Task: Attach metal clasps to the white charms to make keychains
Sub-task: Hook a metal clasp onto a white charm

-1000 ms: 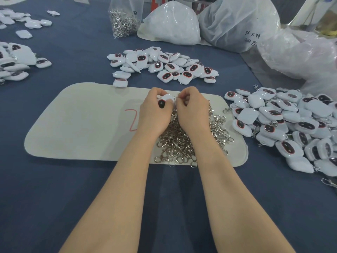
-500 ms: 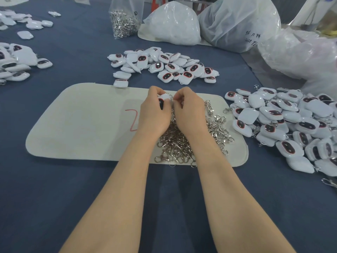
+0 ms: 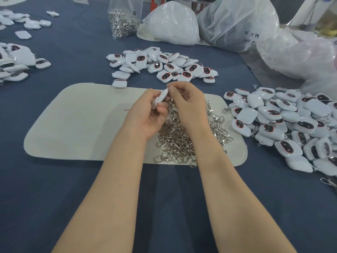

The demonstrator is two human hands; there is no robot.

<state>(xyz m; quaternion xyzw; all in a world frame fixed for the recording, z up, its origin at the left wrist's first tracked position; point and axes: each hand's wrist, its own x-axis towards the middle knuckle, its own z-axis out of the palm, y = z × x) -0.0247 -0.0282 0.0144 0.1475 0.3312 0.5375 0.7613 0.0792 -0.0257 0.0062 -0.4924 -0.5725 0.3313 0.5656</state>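
Observation:
My left hand (image 3: 145, 114) grips a white charm (image 3: 161, 96) edge-on above the beige mat (image 3: 76, 125). My right hand (image 3: 187, 105) pinches a metal clasp (image 3: 169, 86) at the charm's top end; most of the clasp is hidden by the fingers. Under both hands lies a heap of loose metal clasps (image 3: 182, 141) on the mat. A pile of plain white charms (image 3: 164, 64) sits beyond the mat. A larger pile of charms with clasps on them (image 3: 284, 123) lies to the right.
A clear bag of clasps (image 3: 124, 21) and several big plastic bags (image 3: 237, 22) stand at the back. More white charms (image 3: 16, 63) lie at the far left on the blue cloth (image 3: 164, 207).
My left hand has turned palm-up, tilting the charm edge-on. My right hand has lifted a little with the clasp at the charm's top.

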